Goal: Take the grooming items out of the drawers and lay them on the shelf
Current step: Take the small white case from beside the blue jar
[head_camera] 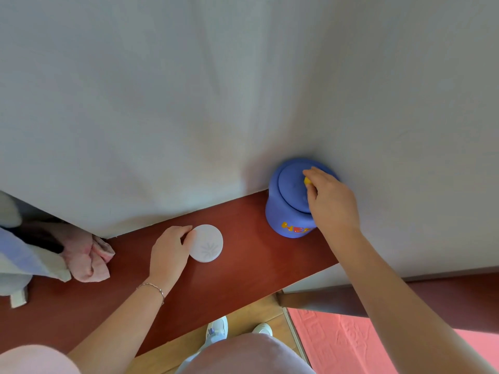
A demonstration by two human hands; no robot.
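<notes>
Blue jar (286,211) knob pinched by right hand (330,203).

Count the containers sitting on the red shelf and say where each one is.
2. A flat white round compact lies mid-shelf, gripped by the left hand. A blue lidded jar stands against the wall, the right hand pinching its yellow knob.
</notes>
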